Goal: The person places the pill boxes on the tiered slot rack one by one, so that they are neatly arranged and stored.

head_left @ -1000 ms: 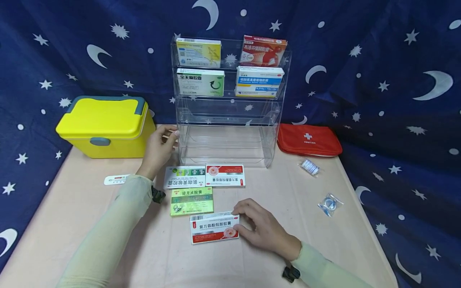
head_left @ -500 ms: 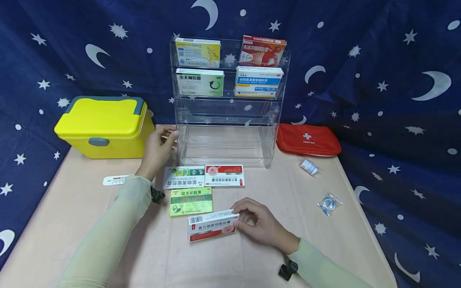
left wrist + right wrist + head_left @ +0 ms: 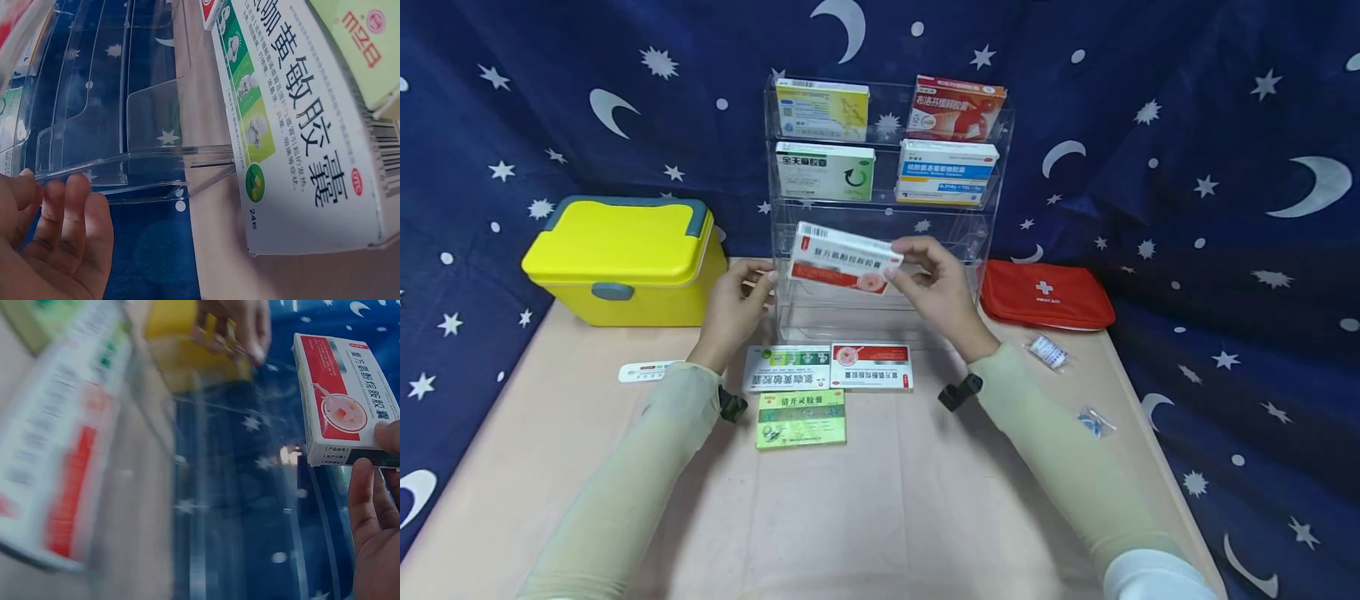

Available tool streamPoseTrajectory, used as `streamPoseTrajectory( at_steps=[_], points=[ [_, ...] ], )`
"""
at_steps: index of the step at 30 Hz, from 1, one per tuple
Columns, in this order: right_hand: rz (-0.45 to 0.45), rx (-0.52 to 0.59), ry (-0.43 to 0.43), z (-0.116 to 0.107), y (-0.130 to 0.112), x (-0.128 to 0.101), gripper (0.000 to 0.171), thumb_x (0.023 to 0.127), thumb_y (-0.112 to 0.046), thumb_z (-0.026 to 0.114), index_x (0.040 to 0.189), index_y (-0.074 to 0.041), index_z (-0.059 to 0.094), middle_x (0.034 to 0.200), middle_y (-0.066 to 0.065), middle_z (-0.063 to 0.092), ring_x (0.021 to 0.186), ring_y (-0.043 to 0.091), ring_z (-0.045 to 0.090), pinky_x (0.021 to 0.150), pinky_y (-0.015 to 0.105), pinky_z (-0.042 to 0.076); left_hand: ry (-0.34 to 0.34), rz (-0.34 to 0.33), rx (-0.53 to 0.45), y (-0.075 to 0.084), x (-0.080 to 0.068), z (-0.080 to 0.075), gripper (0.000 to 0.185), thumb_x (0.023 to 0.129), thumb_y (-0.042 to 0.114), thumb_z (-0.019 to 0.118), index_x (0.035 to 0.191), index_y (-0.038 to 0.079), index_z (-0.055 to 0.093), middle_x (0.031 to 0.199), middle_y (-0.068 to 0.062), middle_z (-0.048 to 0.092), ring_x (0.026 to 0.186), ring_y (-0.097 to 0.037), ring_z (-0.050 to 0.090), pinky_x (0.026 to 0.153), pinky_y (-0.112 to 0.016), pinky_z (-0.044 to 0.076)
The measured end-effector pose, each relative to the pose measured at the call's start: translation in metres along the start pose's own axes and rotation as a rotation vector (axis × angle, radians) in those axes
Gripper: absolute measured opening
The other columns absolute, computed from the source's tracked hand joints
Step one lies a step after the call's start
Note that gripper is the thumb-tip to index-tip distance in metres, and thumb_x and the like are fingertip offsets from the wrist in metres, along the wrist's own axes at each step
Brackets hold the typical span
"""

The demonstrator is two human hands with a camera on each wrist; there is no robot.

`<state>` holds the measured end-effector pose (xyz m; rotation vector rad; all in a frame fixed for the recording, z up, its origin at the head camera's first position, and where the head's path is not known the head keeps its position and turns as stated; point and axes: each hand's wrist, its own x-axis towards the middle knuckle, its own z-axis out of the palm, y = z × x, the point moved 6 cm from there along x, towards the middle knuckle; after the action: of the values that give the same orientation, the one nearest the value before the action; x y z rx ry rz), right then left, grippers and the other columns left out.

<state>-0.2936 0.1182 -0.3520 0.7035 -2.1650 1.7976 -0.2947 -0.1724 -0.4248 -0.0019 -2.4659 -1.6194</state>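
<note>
Nearest the viewer, two arms in pale sleeves are reaching forward over a beige table [image 3: 880,517]. Three flat medicine boxes are lying face up on it: a green box [image 3: 801,419] closest, and just behind it, side by side, a green-and-white box [image 3: 787,368] and a red-and-white box [image 3: 872,367]. Beyond these, the right hand [image 3: 937,290] is pinching another red-and-white medicine box [image 3: 844,259] by its right end, thumb and fingertips curled on it, and is holding it in the air, slightly tilted, in front of the third tier of a clear acrylic shelf rack [image 3: 880,287]. The left hand [image 3: 735,307] is resting against the rack's lower left edge with fingers fairly straight and relaxed, holding nothing, as if steadying the frame; the left wrist view shows its fingertips [image 3: 75,206] at the clear ledge. The right wrist view is blurred on one side, so how near the box is to the shelf lip is hard to judge. To seat the box well, it probably needs levelling so its long edge is running parallel to the shelf, then easing over the front lip and down, with the left hand bracing the light rack. Farther back, the two upper tiers are each holding two boxes. A yellow case [image 3: 625,260] is sitting to the left, a red first-aid pouch [image 3: 1045,293] to the right, with a starry blue cloth [image 3: 1187,167] behind.
</note>
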Motion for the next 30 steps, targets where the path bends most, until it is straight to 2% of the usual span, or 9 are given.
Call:
streamPoseTrajectory(
  at_steps=[3, 7, 10, 15, 19, 27, 30],
  points=[
    [-0.013, -0.061, 0.033, 0.0, -0.012, 0.032, 0.03, 0.091, 0.006, 0.073, 0.12, 0.003, 0.064, 0.12, 0.011, 0.067, 0.104, 0.023, 0.066, 0.07, 0.024, 0.054, -0.009, -0.003, 0.016, 0.0, 0.001, 0.002, 0.029, 0.105, 0.027, 0.059, 0.127, 0.007, 0.062, 0.103, -0.012, 0.063, 0.085, -0.026, 0.068, 0.076, -0.045, 0.061],
    [-0.012, -0.139, 0.046, 0.001, -0.001, 0.064, 0.03, 0.093, -0.002, 0.074, 0.121, -0.005, 0.066, 0.123, 0.003, 0.065, 0.105, 0.018, 0.064, 0.069, 0.027, 0.049, -0.015, -0.018, 0.028, 0.0, 0.002, 0.003, 0.029, 0.105, 0.028, 0.06, 0.126, 0.009, 0.062, 0.104, -0.01, 0.062, 0.086, -0.025, 0.068, 0.075, -0.041, 0.061],
    [-0.015, -0.181, 0.017, 0.004, 0.008, 0.078, 0.029, 0.093, -0.008, 0.075, 0.121, -0.011, 0.067, 0.123, -0.003, 0.063, 0.105, 0.012, 0.063, 0.071, 0.029, 0.05, -0.018, -0.023, 0.027, -0.001, 0.003, 0.002, 0.029, 0.104, 0.029, 0.06, 0.127, 0.009, 0.061, 0.104, -0.01, 0.062, 0.086, -0.024, 0.068, 0.074, -0.038, 0.061],
    [-0.059, -0.263, -0.084, 0.014, 0.012, 0.084, 0.026, 0.095, -0.013, 0.074, 0.12, -0.017, 0.068, 0.118, -0.007, 0.062, 0.102, 0.009, 0.061, 0.08, 0.034, 0.056, -0.015, -0.017, 0.018, -0.002, 0.002, 0.0, 0.031, 0.104, 0.03, 0.059, 0.126, 0.008, 0.061, 0.104, -0.011, 0.061, 0.086, -0.025, 0.069, 0.072, -0.034, 0.061],
    [-0.094, -0.302, -0.142, 0.018, 0.012, 0.082, 0.023, 0.096, -0.012, 0.073, 0.119, -0.016, 0.07, 0.112, -0.005, 0.061, 0.101, 0.008, 0.06, 0.085, 0.035, 0.057, -0.015, -0.023, 0.017, -0.002, 0.002, 0.0, 0.031, 0.104, 0.03, 0.059, 0.126, 0.008, 0.061, 0.104, -0.01, 0.061, 0.086, -0.024, 0.069, 0.072, -0.033, 0.061],
    [-0.104, -0.325, -0.162, 0.019, 0.014, 0.082, 0.021, 0.097, -0.012, 0.071, 0.118, -0.014, 0.07, 0.109, -0.005, 0.061, 0.101, 0.006, 0.061, 0.087, 0.03, 0.056, -0.011, -0.03, 0.019, -0.003, 0.003, 0.0, 0.03, 0.105, 0.03, 0.059, 0.126, 0.009, 0.062, 0.104, -0.01, 0.061, 0.086, -0.024, 0.068, 0.072, -0.034, 0.061],
    [-0.109, -0.359, -0.153, 0.017, 0.015, 0.08, 0.019, 0.097, -0.016, 0.071, 0.117, -0.015, 0.072, 0.116, -0.005, 0.063, 0.105, 0.006, 0.059, 0.084, 0.029, 0.055, -0.009, -0.027, 0.015, -0.003, 0.002, 0.001, 0.029, 0.104, 0.029, 0.059, 0.126, 0.009, 0.062, 0.104, -0.01, 0.061, 0.085, -0.024, 0.067, 0.073, -0.037, 0.061]
  ],
)
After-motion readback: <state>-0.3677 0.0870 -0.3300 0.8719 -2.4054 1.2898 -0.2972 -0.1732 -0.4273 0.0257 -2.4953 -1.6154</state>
